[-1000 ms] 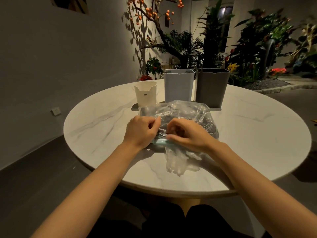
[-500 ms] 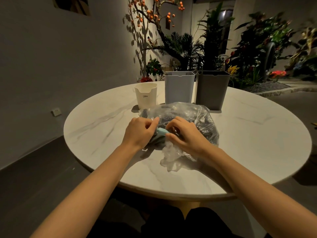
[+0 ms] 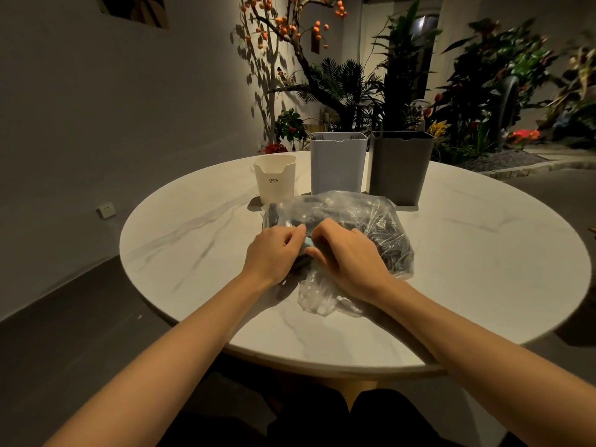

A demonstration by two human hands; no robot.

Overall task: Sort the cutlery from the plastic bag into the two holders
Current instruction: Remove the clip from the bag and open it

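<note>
A clear plastic bag (image 3: 371,221) full of dark cutlery lies in the middle of the round marble table (image 3: 483,269). Its loose neck (image 3: 319,298) trails toward me. My left hand (image 3: 274,253) and my right hand (image 3: 348,256) meet at the bag's near side, fingers curled, pinching the plastic around a small light-blue piece (image 3: 307,244) between them. Behind the bag stand a light grey holder (image 3: 338,162) and a dark grey holder (image 3: 400,166), side by side. The cutlery inside the bag is too dark to tell apart.
A short cream cup (image 3: 275,177) marked CRBW stands left of the light grey holder. Plants and a branch with orange fruit fill the background beyond the table. A grey wall runs along the left.
Both hands have shifted slightly away from me along the bag and drawn closer together. The light-blue piece is now mostly covered between the fingers. The bag's loose neck has bunched up.
</note>
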